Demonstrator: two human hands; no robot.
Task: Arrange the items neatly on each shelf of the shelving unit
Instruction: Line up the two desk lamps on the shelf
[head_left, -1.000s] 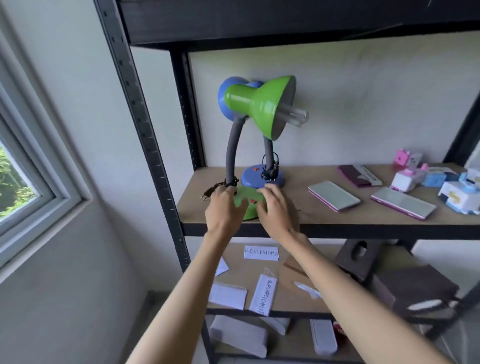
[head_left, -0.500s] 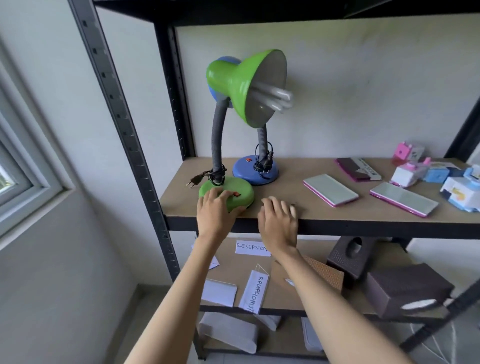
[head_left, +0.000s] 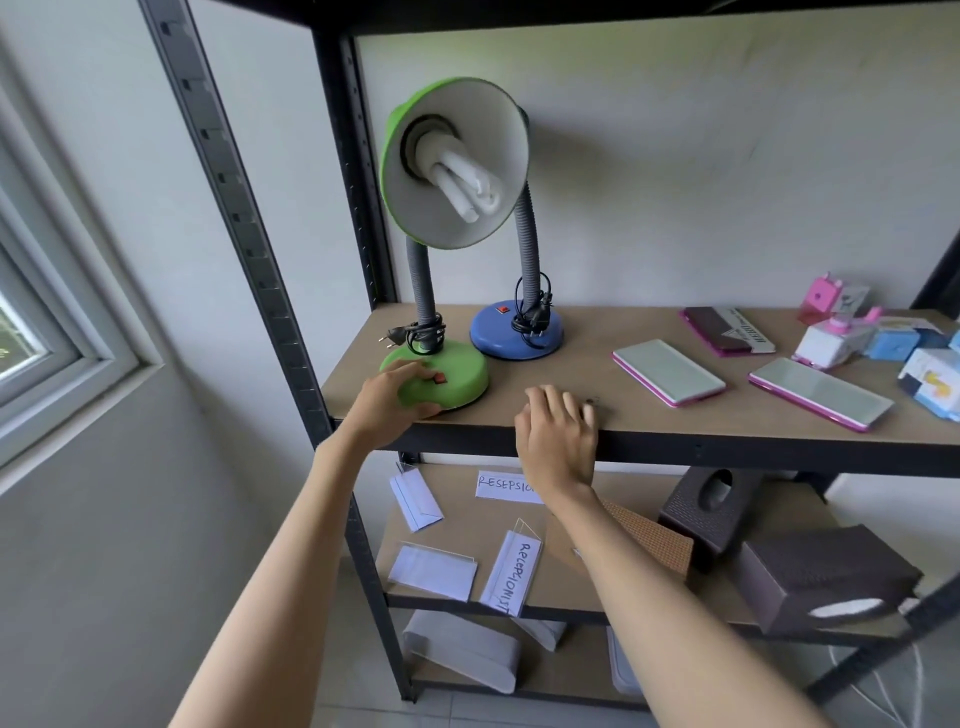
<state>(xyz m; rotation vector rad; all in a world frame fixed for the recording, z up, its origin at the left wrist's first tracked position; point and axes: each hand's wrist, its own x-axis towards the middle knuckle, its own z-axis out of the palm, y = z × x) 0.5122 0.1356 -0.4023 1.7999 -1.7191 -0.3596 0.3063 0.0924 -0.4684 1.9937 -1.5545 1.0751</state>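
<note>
A green desk lamp (head_left: 447, 379) stands at the left end of the wooden shelf (head_left: 649, 415), its shade and white bulb facing me. My left hand (head_left: 395, 400) grips the front left of its round green base. Behind it stands a blue desk lamp (head_left: 517, 332) with its cord wound round the neck; its shade is hidden behind the green one. My right hand (head_left: 558, 431) rests flat on the shelf's front edge, fingers apart, holding nothing.
Two flat pink-edged tablets (head_left: 667, 371) (head_left: 821, 400), a dark pink case (head_left: 727, 330) and small pink, white and blue boxes (head_left: 831, 338) lie to the right. The lower shelf holds paper signs (head_left: 509, 571), envelopes and dark tissue boxes (head_left: 821, 577). A black upright (head_left: 244, 228) stands left.
The green lamp has turned so its shade now faces me, and its base has slid left. My right hand came off the base and settled on the shelf edge.
</note>
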